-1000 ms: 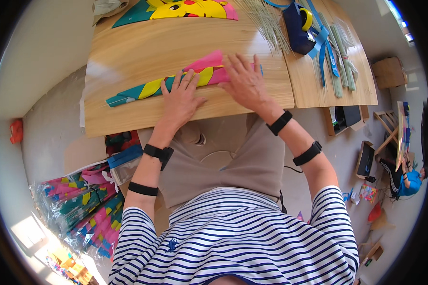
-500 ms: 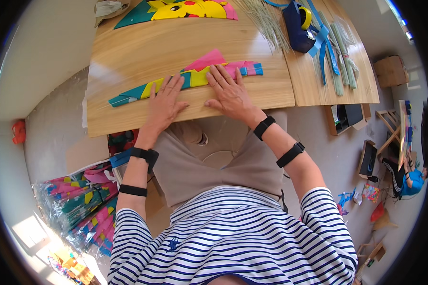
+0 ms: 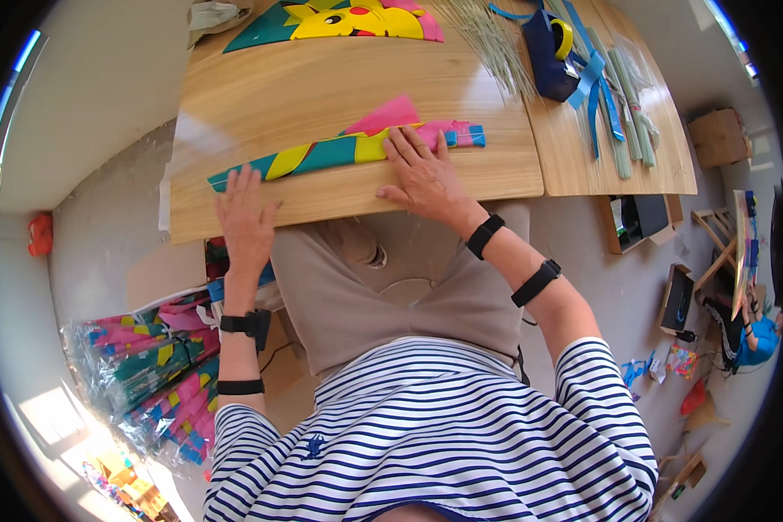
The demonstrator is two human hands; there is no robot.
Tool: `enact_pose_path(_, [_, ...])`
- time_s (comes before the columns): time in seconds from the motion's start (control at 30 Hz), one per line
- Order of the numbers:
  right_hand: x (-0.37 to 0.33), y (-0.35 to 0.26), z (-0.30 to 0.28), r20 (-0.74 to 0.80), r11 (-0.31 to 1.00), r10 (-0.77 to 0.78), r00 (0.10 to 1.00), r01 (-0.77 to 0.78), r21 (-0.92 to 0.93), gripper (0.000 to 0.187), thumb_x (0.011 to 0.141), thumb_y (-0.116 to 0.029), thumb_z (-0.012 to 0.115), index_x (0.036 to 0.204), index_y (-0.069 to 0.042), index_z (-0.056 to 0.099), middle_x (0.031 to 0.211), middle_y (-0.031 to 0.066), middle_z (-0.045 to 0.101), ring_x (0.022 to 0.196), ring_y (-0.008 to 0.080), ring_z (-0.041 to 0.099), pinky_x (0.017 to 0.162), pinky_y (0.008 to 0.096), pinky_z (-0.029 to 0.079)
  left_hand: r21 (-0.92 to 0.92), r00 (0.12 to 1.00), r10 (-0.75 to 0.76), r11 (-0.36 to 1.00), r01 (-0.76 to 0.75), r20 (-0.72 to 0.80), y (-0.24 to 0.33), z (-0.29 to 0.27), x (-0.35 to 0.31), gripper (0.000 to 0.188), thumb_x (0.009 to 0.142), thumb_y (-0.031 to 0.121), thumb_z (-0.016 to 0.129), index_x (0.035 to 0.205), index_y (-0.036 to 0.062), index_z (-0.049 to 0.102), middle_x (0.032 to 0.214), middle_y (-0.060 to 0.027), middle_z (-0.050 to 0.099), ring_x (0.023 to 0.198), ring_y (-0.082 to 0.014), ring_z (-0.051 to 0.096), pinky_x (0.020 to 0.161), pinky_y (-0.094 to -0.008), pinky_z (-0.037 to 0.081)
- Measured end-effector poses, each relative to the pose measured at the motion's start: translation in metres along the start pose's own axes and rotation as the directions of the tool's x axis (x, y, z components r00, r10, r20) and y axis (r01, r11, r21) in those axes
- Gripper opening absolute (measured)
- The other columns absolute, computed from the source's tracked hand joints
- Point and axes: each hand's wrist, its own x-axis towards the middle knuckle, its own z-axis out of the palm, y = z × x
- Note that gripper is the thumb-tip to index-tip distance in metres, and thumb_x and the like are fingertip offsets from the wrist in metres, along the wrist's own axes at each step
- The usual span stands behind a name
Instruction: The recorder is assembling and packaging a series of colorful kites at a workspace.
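A rolled-up kite (image 3: 329, 155) of green, yellow, pink and blue cloth lies slantwise across the wooden table (image 3: 339, 87), its left end nearer me. A thin pale rod shows at each end of it. From its far side a pink flap (image 3: 391, 114) sticks out. My right hand (image 3: 426, 178) lies flat, fingers spread, its fingertips pressing on the roll right of the middle. My left hand (image 3: 247, 217) is over the table's front edge, fingers stretched out, with the tips at the roll's left end. Neither hand grips anything.
Another kite (image 3: 370, 22) with a yellow cartoon face lies at the far edge. Thin rods (image 3: 491, 43), a blue tape dispenser (image 3: 548, 61) and tied rod bundles (image 3: 631, 113) are at the right. Plastic-wrapped kites (image 3: 148, 370) are stacked lower left. A person (image 3: 757, 339) sits far right.
My left hand has slid left along the roll, from near its middle to its left end. My right hand stays on the roll. The view has shifted slightly.
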Motion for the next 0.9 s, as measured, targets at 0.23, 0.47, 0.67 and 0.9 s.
enact_pose_path(0.23, [-0.033, -0.049, -0.010, -0.018, 1.000, 0.001, 1.000, 0.000, 0.030, 0.083, 0.093, -0.054, 0.064, 0.149, 0.003, 0.046, 0.162, 0.0187, 0.037, 0.153, 0.0330, 0.030, 0.118, 0.0707, 0.017, -0.257, 0.948, 0.307, 0.926, -0.276, 0.088, 0.106, 0.028, -0.007, 0.057, 0.096, 0.025, 0.065, 0.148, 0.0071, 0.052, 0.160, -0.0094, 0.044, 0.151, -0.0303, 0.035, 0.121, -0.0594, 0.022])
enact_pose_path(0.47, [0.007, -0.012, -0.015, -0.125, 0.988, 0.111, 0.986, -0.095, 0.125, 0.055, 0.088, -0.024, 0.074, 0.137, -0.005, 0.060, 0.142, 0.0148, 0.059, 0.133, 0.0363, 0.050, 0.116, 0.0661, 0.028, -0.217, 0.966, 0.236, 0.953, -0.210, 0.102, 0.122, 0.033, -0.002, 0.056, 0.092, 0.030, 0.071, 0.142, 0.0077, 0.058, 0.150, -0.0085, 0.051, 0.143, -0.0300, 0.042, 0.116, -0.0591, 0.029])
enact_pose_path(0.67, [0.062, 0.017, -0.015, -0.113, 0.994, 0.072, 0.991, -0.061, 0.095, 0.027, 0.084, -0.013, 0.072, 0.109, -0.006, 0.069, 0.117, 0.0119, 0.067, 0.114, 0.0359, 0.059, 0.100, 0.0564, 0.044, -0.211, 0.972, 0.199, 0.962, -0.171, 0.121, 0.127, 0.030, 0.002, 0.055, 0.088, 0.030, 0.075, 0.137, 0.0087, 0.061, 0.147, -0.0083, 0.053, 0.142, -0.0303, 0.044, 0.114, -0.0593, 0.032])
enact_pose_path(0.9, [0.028, -0.002, -0.019, -0.300, 0.962, -0.241, 0.923, 0.268, 0.054, 0.005, 0.075, -0.010, 0.067, 0.079, -0.007, 0.065, 0.088, 0.0085, 0.061, 0.093, 0.0297, 0.058, 0.085, 0.0446, 0.047, -0.217, 0.982, 0.163, 0.966, -0.139, 0.093, 0.127, 0.030, -0.002, 0.054, 0.086, 0.029, 0.076, 0.134, 0.0081, 0.062, 0.140, -0.0067, 0.056, 0.140, -0.0288, 0.045, 0.112, -0.0612, 0.034])
